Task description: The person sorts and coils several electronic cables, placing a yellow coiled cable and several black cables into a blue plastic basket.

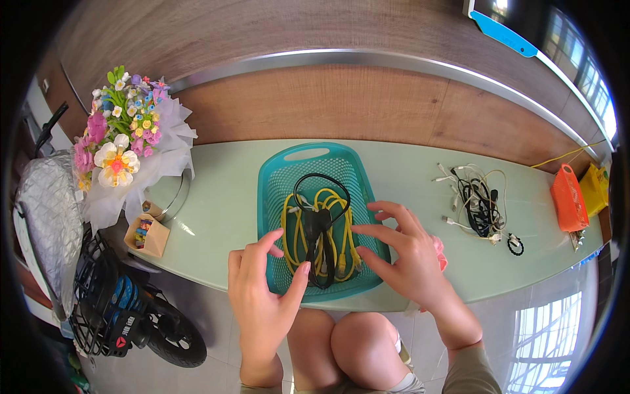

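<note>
Clearly, in the head view, the work looks about midway. On the desk point(223, 197), right in front of the person's knees, sits a teal basket point(264, 197), and in it lie the yellow cables point(285, 223), looped loosely, with a black cable point(317, 223) on top, its upper end curving into a wide ring. So these, I'd judge, are in but not neatly bound. Farther right, a tangle of black and white cables point(482, 203) lies outside the basket, near a black beaded ring point(515, 245); that lot seems yet to be dealt with. The left hand point(256, 292) is over the near left rim, thumb and fingers apart; the right hand point(412, 253) is over the right rim, fingers spread. Neither grips anything, though I can't tell whether a fingertip brushes a cable.
</note>
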Motion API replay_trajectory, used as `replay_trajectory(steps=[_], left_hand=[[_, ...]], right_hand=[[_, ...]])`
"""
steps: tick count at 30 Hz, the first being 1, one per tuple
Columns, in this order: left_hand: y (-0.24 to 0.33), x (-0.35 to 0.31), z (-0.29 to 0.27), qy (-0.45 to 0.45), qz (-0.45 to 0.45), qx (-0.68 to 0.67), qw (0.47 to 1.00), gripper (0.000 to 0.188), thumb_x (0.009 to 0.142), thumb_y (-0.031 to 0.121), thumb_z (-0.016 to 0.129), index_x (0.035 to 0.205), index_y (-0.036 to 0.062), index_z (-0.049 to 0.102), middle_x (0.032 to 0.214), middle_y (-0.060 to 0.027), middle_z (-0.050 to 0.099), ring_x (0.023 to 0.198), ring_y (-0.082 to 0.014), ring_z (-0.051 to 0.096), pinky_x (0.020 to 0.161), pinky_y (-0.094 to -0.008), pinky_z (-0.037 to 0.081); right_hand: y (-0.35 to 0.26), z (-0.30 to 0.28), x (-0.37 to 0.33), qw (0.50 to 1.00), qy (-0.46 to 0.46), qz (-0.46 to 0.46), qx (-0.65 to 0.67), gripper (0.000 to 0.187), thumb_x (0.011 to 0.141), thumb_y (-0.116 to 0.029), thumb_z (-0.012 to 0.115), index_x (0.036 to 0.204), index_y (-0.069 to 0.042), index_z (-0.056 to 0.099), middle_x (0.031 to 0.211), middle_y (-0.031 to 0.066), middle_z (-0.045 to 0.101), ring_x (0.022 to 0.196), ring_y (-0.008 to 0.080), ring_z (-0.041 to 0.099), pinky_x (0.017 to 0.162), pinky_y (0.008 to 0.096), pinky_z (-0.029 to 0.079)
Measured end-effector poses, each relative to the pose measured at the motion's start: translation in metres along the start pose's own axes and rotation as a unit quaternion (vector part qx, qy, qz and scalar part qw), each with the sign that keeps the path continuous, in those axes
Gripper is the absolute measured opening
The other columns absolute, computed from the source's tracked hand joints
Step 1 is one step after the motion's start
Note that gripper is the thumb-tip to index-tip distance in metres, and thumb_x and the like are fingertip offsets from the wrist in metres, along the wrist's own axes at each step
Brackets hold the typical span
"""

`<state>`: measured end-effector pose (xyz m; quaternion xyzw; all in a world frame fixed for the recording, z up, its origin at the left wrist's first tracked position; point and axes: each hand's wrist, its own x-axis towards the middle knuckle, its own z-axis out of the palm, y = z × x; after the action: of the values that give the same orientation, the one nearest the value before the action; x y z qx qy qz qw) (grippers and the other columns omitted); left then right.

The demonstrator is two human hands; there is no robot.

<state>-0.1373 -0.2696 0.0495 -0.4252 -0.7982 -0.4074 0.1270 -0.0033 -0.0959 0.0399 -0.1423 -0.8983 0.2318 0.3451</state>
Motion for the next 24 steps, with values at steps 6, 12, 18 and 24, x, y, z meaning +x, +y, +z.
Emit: replay_trajectory(steps=[6,12,18,24], left_hand=[[0.018,-0.012,-0.007,0.018,-0.049,-0.051,0.997,0.052,0.076,0.011,0.076,0.125,0.0065,0.06,0.082,-0.0018,0.06,0.071,-0.0182,0.05,0.066,-0.0313,0.044],[0.034,-0.024,-0.007,0.007,-0.031,-0.07,0.997,0.05,0.077,0.01,0.075,0.124,0.0068,0.062,0.079,-0.0012,0.061,0.063,-0.0159,0.049,0.059,-0.0291,0.043],[0.056,-0.043,0.003,-0.031,-0.011,-0.088,0.996,0.044,0.077,0.009,0.075,0.119,0.008,0.065,0.075,-0.0011,0.061,0.062,-0.0167,0.052,0.057,-0.0298,0.045],[0.078,-0.055,0.021,-0.08,0.031,-0.099,0.991,0.037,0.078,0.005,0.072,0.115,0.0071,0.066,0.078,-0.0029,0.063,0.065,-0.018,0.05,0.061,-0.03,0.044]], right_hand=[[-0.003,-0.017,-0.014,0.999,0.001,0.044,0.028,0.027,0.077,-0.012,0.076,0.104,-0.013,0.074,0.122,0.0081,0.059,0.102,0.0252,0.062,0.079,0.0372,0.052],[0.001,-0.032,-0.032,0.997,0.012,0.08,0.021,0.023,0.079,-0.013,0.076,0.102,-0.014,0.075,0.119,0.007,0.062,0.101,0.0253,0.063,0.079,0.0379,0.052],[0.012,-0.039,-0.056,0.995,0.031,0.089,0.039,0.021,0.081,-0.014,0.074,0.101,-0.015,0.075,0.116,0.0072,0.064,0.096,0.0269,0.064,0.081,0.0396,0.053],[0.023,-0.055,-0.079,0.99,0.037,0.121,0.061,0.02,0.081,-0.014,0.075,0.1,-0.013,0.075,0.116,0.0077,0.065,0.098,0.0271,0.065,0.078,0.0385,0.054]])
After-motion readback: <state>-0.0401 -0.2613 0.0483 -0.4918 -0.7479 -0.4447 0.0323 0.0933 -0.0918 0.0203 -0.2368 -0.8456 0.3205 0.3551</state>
